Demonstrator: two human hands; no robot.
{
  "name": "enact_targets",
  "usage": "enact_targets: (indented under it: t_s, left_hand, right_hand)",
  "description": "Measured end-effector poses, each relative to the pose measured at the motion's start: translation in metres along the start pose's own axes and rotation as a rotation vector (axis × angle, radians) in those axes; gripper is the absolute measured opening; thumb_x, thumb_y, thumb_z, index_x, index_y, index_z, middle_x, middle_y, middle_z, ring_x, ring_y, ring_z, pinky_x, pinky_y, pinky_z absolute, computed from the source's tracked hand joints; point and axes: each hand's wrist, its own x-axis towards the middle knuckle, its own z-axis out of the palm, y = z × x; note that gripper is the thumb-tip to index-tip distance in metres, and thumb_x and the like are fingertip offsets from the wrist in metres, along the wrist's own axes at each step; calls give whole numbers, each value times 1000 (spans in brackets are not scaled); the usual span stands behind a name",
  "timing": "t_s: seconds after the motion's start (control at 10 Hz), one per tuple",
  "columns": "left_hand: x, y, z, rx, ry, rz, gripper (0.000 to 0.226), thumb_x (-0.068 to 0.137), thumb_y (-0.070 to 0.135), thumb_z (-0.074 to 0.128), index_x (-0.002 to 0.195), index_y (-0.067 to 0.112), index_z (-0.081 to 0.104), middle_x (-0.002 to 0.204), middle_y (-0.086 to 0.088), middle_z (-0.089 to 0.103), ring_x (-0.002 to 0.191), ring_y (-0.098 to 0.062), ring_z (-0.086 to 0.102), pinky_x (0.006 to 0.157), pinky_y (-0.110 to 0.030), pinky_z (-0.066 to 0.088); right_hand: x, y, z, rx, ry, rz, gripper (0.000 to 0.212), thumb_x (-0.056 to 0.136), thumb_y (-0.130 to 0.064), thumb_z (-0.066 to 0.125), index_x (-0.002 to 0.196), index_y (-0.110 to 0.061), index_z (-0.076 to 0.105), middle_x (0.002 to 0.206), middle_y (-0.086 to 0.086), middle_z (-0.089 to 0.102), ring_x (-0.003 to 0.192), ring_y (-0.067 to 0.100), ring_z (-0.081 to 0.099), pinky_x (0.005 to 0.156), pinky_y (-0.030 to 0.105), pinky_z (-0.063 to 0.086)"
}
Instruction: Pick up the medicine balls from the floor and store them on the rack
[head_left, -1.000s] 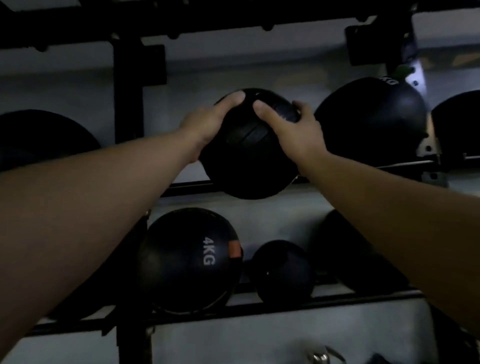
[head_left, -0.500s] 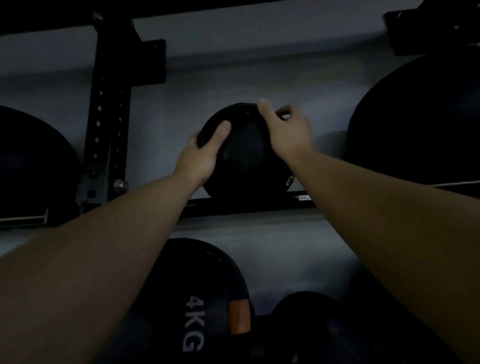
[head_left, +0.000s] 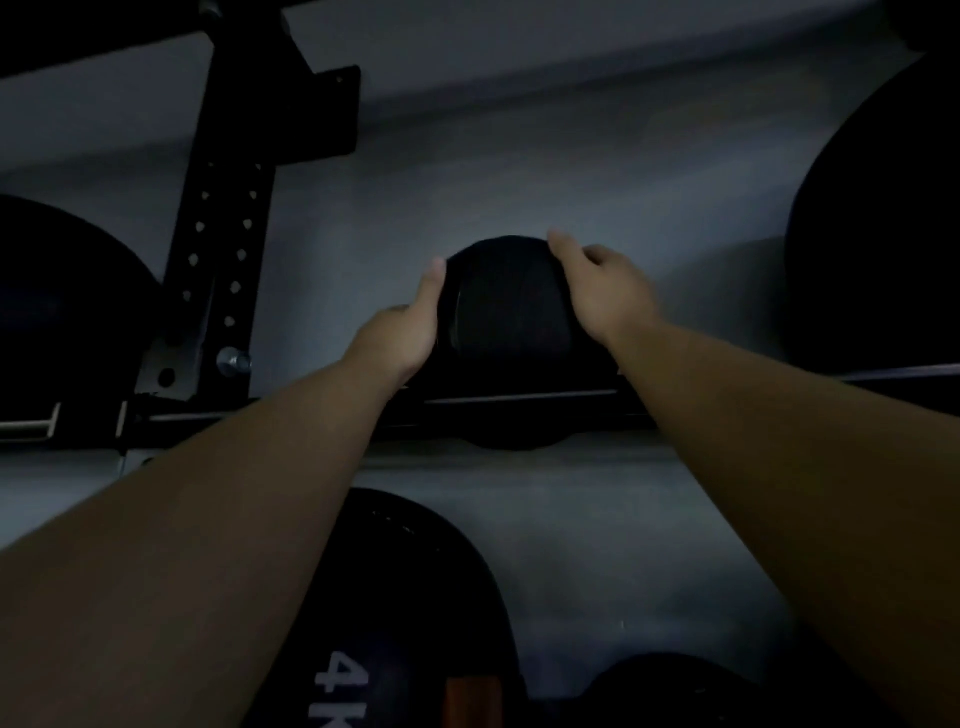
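A small black medicine ball (head_left: 506, 306) sits between the rails of the rack's upper shelf (head_left: 519, 402), its underside poking below the front rail. My left hand (head_left: 402, 332) presses against its left side with the thumb up along the ball. My right hand (head_left: 605, 291) rests on its upper right, fingers loosely curled. Both forearms reach up from the bottom corners. The scene is dim.
A black perforated upright (head_left: 218, 260) stands left of the ball. Large black balls sit at the far left (head_left: 67, 312) and far right (head_left: 883, 234) of the same shelf. Below, a ball marked 4K (head_left: 395, 639) and another ball (head_left: 675, 691) rest on the lower shelf.
The ball has gone from in front of the rack onto the upper rails and sunk between them. My hands followed it down; the right hand's grip has loosened. The camera moved closer.
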Motion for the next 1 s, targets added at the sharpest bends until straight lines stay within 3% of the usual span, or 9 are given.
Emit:
enact_targets:
  t_s: [0.2,0.3,0.4,0.5,0.6,0.7,0.8,0.9,1.0]
  left_hand:
    - [-32,-1,-7,358,65,98,105,96,86,5,157,16,55,154,-17,62,139,-36,58,95,-39,37]
    - [-45,-12,-10,512,89,100,108,94,88,2,148,16,61,140,-17,70,125,-37,64,90,-40,38]
    - [-56,-33,-17,700,78,183,111,86,93,-3,110,15,71,101,-11,74,93,-31,63,99,-46,45]
    - [-60,-39,-21,772,26,259,104,82,94,-4,96,20,68,85,-3,66,86,-28,60,105,-46,42]
    - [-61,-38,-28,809,-30,282,96,85,93,-2,93,25,66,89,-4,69,91,-29,61,107,-48,36]
    - [-66,-39,-25,765,-4,276,99,87,94,3,101,24,71,107,-8,76,107,-33,66,107,-48,36]
    - [-95,-42,-15,633,23,254,110,87,97,10,144,19,63,152,-17,60,145,-40,47,123,-52,27]
    - [-130,-41,-2,486,-47,206,111,91,93,21,170,15,26,180,-19,17,166,-41,7,133,-55,9]
    - [-189,-27,27,339,-210,261,109,91,91,24,171,17,27,183,-13,5,166,-39,12,131,-53,23]
  right_hand:
    - [-21,-8,-10,-145,5,-52,69,106,-68,30,147,-21,61,134,9,67,125,31,63,92,35,43]
    - [-36,-6,-14,-273,-44,-82,78,105,-72,21,161,-23,43,147,16,61,136,38,58,105,44,47]
    - [-62,-5,-31,-458,-131,-49,83,100,-79,18,168,-31,23,161,13,51,142,39,53,111,52,45]
    - [-78,-5,-44,-593,-157,-32,81,100,-80,19,166,-33,27,158,11,54,137,38,57,104,48,46]
    - [-97,-4,-56,-808,-182,-2,78,103,-77,20,159,-27,41,151,10,60,134,36,59,96,43,42]
    - [-113,1,-64,-890,-201,-22,75,105,-74,22,154,-25,51,149,9,63,136,34,56,106,44,38]
    - [-148,2,-85,-914,-219,-57,67,107,-68,28,156,-28,51,160,5,54,152,29,40,125,45,20]
    - [-178,-1,-106,-900,-223,-6,65,108,-66,32,163,-31,42,174,-1,35,163,24,22,129,46,13]
    - [-224,-7,-143,-832,-160,177,60,107,-67,34,152,-32,54,164,0,47,153,28,38,121,45,28]
